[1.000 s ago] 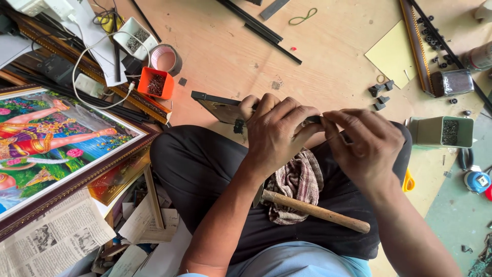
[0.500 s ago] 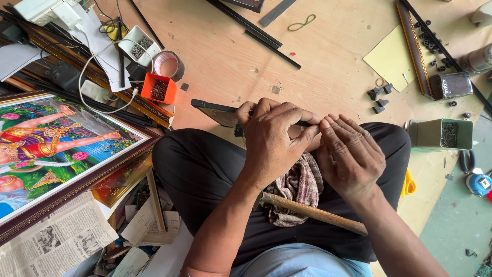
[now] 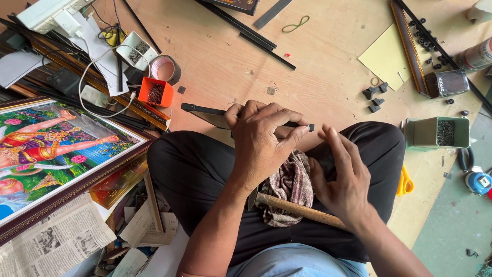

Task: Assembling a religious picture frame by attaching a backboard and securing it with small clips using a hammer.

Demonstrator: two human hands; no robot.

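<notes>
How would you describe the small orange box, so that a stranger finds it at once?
Start at the big colourful framed picture on the left and go up along its top edge. Past the upper corner, on the wooden board, sits the orange box. It holds small dark nails; the pink tape roll beside it is round.

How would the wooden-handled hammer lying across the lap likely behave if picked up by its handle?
The hammer is probably rigid and head-heavy, tipping toward its dark metal end. Its smooth round handle might roll, though the checked cloth beneath likely steadies it.

A small dark box with a white label lies on the floor near the right edge. A folded grey newspaper fills the lower left corner.
</notes>
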